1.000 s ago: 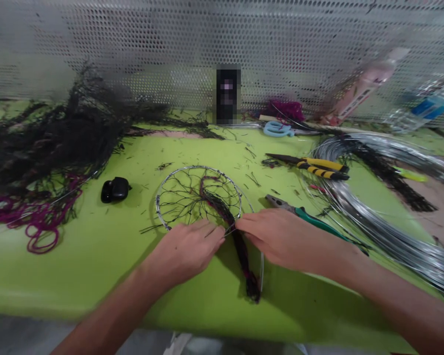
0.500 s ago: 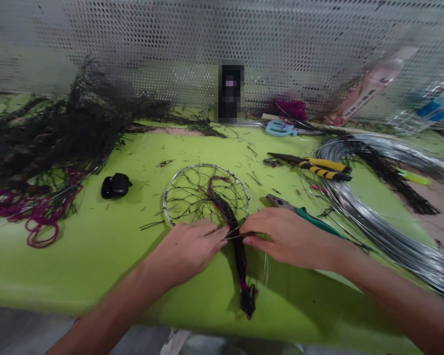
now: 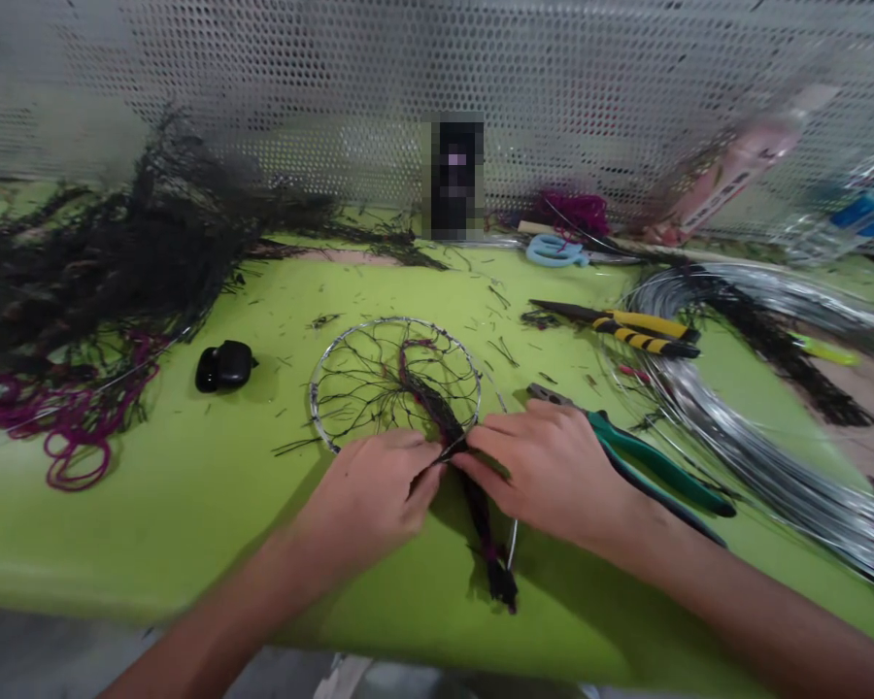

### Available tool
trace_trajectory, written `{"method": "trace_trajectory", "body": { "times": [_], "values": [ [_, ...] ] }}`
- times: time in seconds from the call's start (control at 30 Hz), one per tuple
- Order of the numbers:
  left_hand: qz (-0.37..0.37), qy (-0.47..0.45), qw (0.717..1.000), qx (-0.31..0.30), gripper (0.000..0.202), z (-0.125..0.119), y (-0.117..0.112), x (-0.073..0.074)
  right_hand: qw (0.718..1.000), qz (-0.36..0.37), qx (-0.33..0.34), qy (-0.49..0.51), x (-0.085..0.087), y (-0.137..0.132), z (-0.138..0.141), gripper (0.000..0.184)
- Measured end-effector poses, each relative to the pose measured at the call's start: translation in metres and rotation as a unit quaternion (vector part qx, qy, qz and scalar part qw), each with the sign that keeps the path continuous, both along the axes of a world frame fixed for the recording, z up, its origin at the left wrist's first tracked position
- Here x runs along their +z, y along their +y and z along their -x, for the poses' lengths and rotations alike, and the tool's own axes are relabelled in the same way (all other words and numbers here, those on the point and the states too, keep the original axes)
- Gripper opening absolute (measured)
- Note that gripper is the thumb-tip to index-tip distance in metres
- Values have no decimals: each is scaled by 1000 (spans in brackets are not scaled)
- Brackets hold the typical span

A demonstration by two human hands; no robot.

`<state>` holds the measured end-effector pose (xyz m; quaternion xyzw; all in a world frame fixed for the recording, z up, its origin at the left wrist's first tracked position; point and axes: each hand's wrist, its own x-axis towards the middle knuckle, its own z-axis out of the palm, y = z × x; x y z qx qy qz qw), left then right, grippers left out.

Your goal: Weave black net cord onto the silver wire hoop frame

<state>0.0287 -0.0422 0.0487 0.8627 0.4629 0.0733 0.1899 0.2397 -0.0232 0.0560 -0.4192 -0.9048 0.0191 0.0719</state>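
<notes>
Right now the wire hoop (image 3: 393, 383) with its black twig web lies flat mid-desk (image 3: 189, 505), and its dark twisted stem (image 3: 481, 515) runs toward the near edge. Left hand (image 3: 368, 495) and right hand (image 3: 546, 466) both pinch shut on the stem where it meets the rim. Best to keep the hoop flat and wrap tight at that joint; green pliers (image 3: 655, 466) just right of the right hand, yellow pliers (image 3: 626, 330) farther back.

Green pliers (image 3: 655, 466) crowd the right; bare table (image 3: 189, 505) lies open left

A silver wire hoop (image 3: 333, 355) lies flat on the green table — black strands webbed inside, twisted dark trunk (image 3: 481, 515) trailing nearward.
</notes>
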Motion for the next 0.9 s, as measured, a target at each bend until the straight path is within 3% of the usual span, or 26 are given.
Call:
{"method": "trace_trajectory", "body": {
  "times": [0.2,0.4,0.7,0.9],
  "values": [
    [18,-5,999,36,25,-5,-1,0,999,-45,-21,-2,-6,-5,4,42],
    [32,-3,998,59,28,-12,-2,-1,994,-68,-89,-18,-5,-24,15,39],
    [35,14,995,93,29,-19,1,-3,974,-1,-211,-85,8,-37,42,28],
    [22,4,994,111,32,-18,2,-9,968,43,-226,-98,15,-38,37,24]
  ]
}}
